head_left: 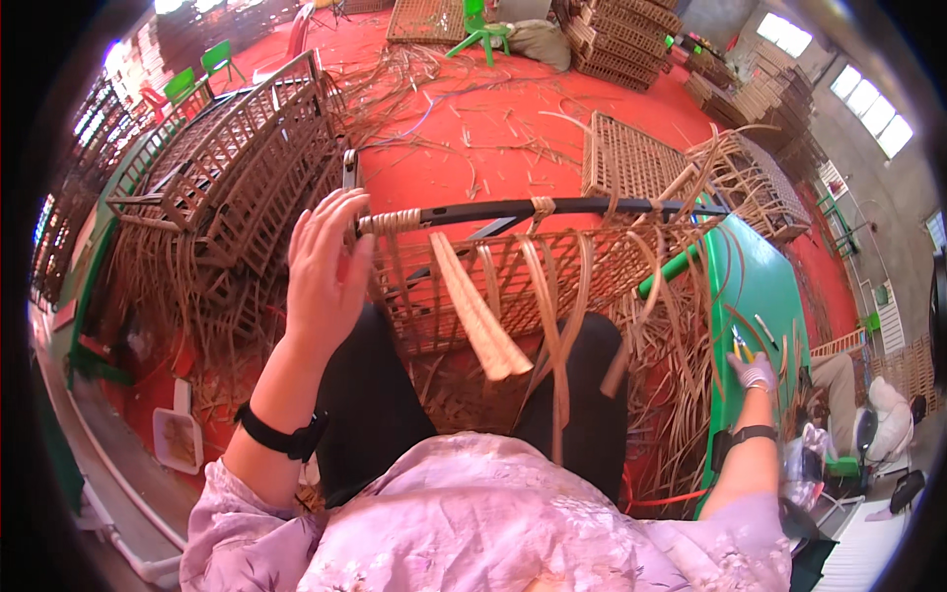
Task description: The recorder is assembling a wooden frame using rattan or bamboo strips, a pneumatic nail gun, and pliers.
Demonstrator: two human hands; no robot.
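Observation:
A half-woven rattan frame (631,259) stands on my lap, topped by a black metal bar (552,207) whose left end is wrapped in cane. My left hand (324,271), with a black wristband, is raised with fingers spread flat against that wrapped corner and holds nothing. A wide flat cane strip (480,321) hangs from the bar toward me, with thinner strips beside it. My right hand (756,373), in a white glove, reaches out over the green table (764,281), fingers curled beside a yellow-handled tool (738,343). Whether it grips the tool is unclear.
A pile of woven frames (232,173) leans at my left. Loose cane strips (464,94) litter the red floor. More frames are stacked at the back (631,35), by green chairs (212,61). Another person (873,400) sits at the far right.

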